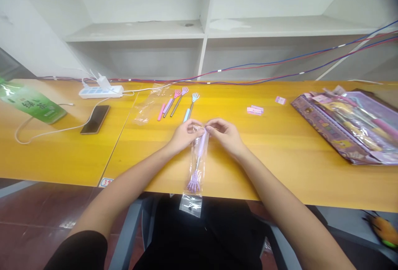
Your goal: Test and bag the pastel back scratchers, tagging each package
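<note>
One purple scratcher (197, 162) already inside a clear bag (190, 205), apparently wrapped but not yet set down; several loose scratchers (168, 106) beyond the bag, slightly left, unwrapped. Cannot tell whether sealed. Pinches the bag's far end with left hand (185, 135) and right hand (226, 136), thumbs against fingers, nearly touching each other; has the handle (202, 142) just at the fingertips and the head (193, 182) well away, toward the bag's near end.

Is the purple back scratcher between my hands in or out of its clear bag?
In: the purple back scratcher shows through the clear bag, with plastic around its claw and rod.
</note>
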Motion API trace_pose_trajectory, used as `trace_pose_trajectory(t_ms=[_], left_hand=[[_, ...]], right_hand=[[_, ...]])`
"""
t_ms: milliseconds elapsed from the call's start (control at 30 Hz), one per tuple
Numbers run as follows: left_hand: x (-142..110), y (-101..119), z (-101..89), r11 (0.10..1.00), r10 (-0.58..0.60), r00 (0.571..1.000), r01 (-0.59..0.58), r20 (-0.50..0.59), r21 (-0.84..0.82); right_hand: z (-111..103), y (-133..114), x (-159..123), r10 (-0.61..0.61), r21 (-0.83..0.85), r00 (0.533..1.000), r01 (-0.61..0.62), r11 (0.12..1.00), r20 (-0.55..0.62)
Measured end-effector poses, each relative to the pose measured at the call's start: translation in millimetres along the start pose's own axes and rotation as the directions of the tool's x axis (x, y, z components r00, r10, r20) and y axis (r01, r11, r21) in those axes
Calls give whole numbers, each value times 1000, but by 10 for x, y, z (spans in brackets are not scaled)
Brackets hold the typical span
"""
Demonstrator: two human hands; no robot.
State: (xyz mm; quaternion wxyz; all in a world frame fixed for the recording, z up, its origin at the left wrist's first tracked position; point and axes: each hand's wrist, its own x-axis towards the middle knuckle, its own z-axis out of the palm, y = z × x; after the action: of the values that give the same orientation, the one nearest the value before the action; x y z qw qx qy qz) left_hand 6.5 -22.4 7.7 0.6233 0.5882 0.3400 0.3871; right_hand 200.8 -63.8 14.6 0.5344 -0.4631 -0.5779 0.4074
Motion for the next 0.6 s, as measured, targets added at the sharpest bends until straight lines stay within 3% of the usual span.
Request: trace_pose_trajectory(t_ms=[267,467,600], left_hand=[[-14,4,2,1000,-3,1000,3,-21,-7],[-22,37,10,999,-34,999,34,-31,-12],[-28,42,15,999,-37,999,37,-11,-34]], right_hand=[[-61,-42,-8,-110,-157,994,108,982,-5],[-65,-28,-4,-45,-86,999,43,995,-17],[-63,-27,-8,-86,-96,996,86,992,4]])
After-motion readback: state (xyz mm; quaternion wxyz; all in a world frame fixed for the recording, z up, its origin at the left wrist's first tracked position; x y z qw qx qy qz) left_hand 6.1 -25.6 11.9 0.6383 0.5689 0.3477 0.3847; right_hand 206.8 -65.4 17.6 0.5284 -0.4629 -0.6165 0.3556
